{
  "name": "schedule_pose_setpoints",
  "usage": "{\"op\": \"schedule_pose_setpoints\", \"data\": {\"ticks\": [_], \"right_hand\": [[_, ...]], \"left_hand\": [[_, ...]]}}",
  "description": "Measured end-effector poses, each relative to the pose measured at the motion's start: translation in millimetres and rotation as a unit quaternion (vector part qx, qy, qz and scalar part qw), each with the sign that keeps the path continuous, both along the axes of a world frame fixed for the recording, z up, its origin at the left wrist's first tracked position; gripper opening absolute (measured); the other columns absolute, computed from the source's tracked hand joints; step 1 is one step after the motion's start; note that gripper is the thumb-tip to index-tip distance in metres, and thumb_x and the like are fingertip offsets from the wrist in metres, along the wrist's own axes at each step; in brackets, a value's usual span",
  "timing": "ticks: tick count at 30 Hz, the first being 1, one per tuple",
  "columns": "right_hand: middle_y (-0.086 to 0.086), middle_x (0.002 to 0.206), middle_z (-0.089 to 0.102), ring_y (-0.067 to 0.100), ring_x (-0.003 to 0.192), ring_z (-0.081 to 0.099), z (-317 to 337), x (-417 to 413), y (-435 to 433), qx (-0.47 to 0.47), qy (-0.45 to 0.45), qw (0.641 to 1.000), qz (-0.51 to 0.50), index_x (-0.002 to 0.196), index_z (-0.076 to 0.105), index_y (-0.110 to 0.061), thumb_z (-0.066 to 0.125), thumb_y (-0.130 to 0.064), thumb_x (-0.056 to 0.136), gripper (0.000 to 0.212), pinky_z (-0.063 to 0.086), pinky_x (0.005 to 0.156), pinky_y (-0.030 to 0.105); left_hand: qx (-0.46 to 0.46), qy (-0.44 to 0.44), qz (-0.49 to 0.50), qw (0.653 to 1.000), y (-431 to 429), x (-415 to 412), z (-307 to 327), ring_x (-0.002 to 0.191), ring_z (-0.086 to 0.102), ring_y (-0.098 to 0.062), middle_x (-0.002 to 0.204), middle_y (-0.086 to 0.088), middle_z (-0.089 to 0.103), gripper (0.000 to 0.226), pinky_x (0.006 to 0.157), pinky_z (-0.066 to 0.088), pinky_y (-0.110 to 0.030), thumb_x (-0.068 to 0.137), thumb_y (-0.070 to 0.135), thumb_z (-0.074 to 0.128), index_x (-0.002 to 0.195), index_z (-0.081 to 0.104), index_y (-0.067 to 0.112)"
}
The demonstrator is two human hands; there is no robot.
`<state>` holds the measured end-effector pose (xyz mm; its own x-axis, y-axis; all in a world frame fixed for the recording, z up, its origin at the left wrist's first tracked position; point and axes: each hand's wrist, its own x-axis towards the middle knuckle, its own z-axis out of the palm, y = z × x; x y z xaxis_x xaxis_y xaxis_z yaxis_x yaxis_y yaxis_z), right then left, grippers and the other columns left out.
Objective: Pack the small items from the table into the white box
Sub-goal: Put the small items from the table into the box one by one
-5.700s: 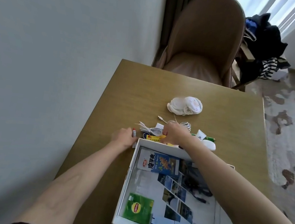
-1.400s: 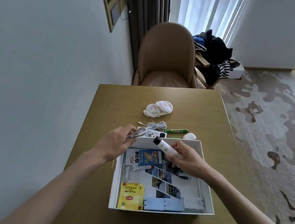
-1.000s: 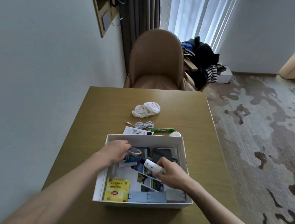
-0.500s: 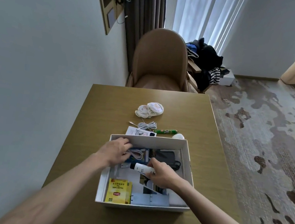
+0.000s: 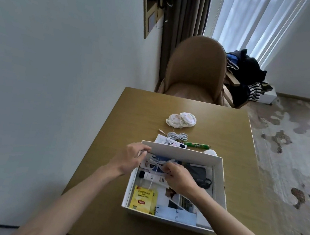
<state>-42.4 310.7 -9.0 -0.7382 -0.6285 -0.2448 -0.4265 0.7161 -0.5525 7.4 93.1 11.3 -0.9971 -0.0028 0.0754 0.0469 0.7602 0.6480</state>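
Hands in the white box

Table (image 5: 226,130) is brown wood, by a pale wall, with a tan chair (image 5: 196,67) behind it and patchy carpet beside. The white box (image 5: 185,153) sits near the front edge. Inside, a yellow packet (image 5: 143,200) reads "Lipton" and "Yellow Label Tea". A white tube (image 5: 151,176) lies sideways, cap pointing left. Left hand (image 5: 129,158) and right hand (image 5: 179,176) both pinch a white cable (image 5: 157,161) over the box.

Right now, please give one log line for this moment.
hands: both on white cable | over: box | tube: inside | pen: on table
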Motion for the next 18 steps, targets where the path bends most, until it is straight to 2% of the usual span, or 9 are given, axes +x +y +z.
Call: {"op": "schedule_pose_setpoints", "data": {"ticks": [5,9,12,14,18], "right_hand": [[-0.004,0.095,0.069,0.015,0.083,0.062,28,-39,26,-0.071,0.059,0.991,-0.100,0.096,0.065,-0.021,0.056,-0.022,0.092,0.010,0.054,0.075,0.034],[0.000,0.093,0.071,0.020,0.082,0.063,41,-75,31,-0.079,0.080,0.982,-0.151,0.095,0.065,-0.017,0.056,-0.021,0.092,0.010,0.053,0.073,0.036],[0.005,0.094,0.071,0.025,0.083,0.064,37,-102,30,-0.053,0.072,0.981,-0.172,0.094,0.064,-0.014,0.056,-0.021,0.092,0.011,0.055,0.075,0.040],[0.005,0.097,0.071,0.027,0.087,0.065,30,-122,31,-0.014,0.055,0.982,-0.179,0.096,0.064,-0.013,0.055,-0.019,0.090,0.012,0.054,0.078,0.040],[0.005,0.118,0.067,0.024,0.108,0.061,11,-156,24,0.091,0.002,0.985,-0.143,0.117,0.062,-0.016,0.056,-0.011,0.089,0.029,0.051,0.091,0.039]], "left_hand": [[0.055,0.013,0.063,0.996,-10,-14,-7,0.090,0.059,0.003,0.100,0.012,0.062,0.021,0.073,0.053,-0.014,0.094,0.015,0.050,0.108,0.065,0.021],[0.064,0.018,0.096,0.993,-14,-44,-2,0.087,0.059,-0.003,0.103,0.002,0.065,0.021,0.068,0.047,-0.009,0.093,0.008,0.051,0.107,0.066,0.014],[0.056,-0.036,0.084,0.994,-15,-68,-1,0.096,0.059,-0.013,0.107,-0.002,0.063,0.021,0.072,0.047,-0.013,0.094,0.010,0.050,0.109,0.064,0.013],[0.029,-0.096,0.051,0.994,-14,-86,-3,0.103,0.057,-0.013,0.115,-0.001,0.060,0.023,0.081,0.051,-0.023,0.095,0.016,0.048,0.115,0.061,0.017],[-0.048,-0.170,-0.021,0.984,-9,-126,-11,0.108,0.056,-0.016,0.122,-0.002,0.060,0.029,0.090,0.049,-0.035,0.093,0.024,0.049,0.121,0.057,0.019]]}}
